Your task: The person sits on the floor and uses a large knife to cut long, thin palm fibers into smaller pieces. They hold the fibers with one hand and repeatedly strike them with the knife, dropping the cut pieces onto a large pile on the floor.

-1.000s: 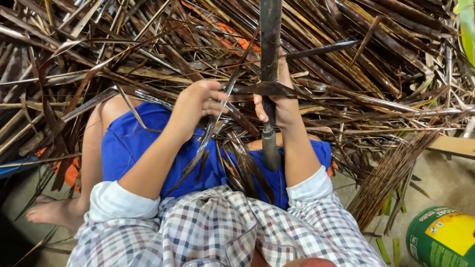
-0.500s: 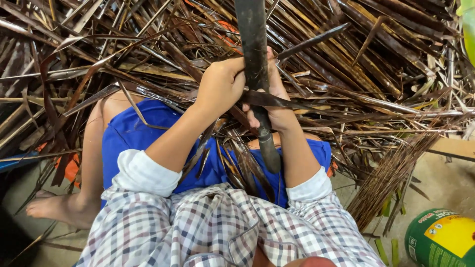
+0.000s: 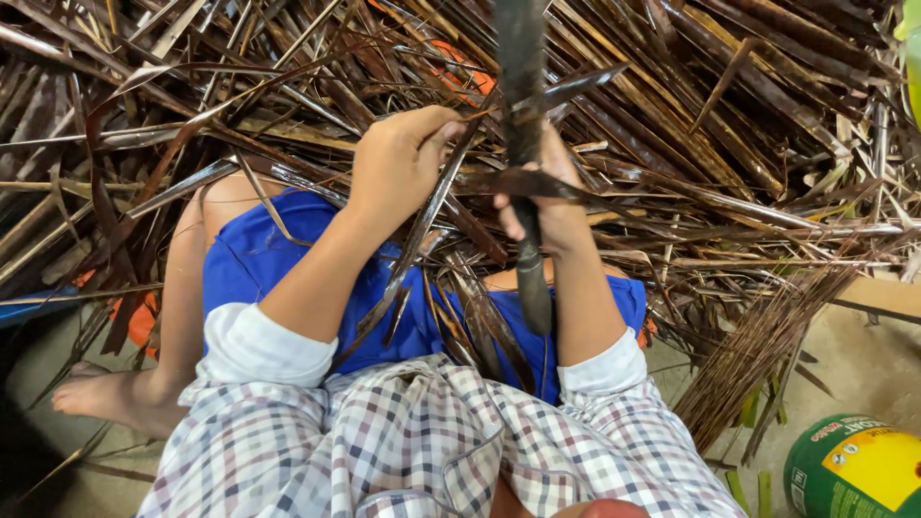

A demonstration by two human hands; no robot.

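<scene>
right hand (image 3: 542,206): clamped on dark palm stalk (image 3: 523,144) | left hand (image 3: 398,163): just left of stalk, pinching leaf strip (image 3: 427,225) | dry leaf pile (image 3: 729,125): behind stalk

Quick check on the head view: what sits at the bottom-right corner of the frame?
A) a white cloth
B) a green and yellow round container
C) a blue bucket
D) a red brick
B: a green and yellow round container lies on the ground at the bottom-right corner, beside the bundle of thin brown sticks, away from both hands at the dark stalk.
</scene>
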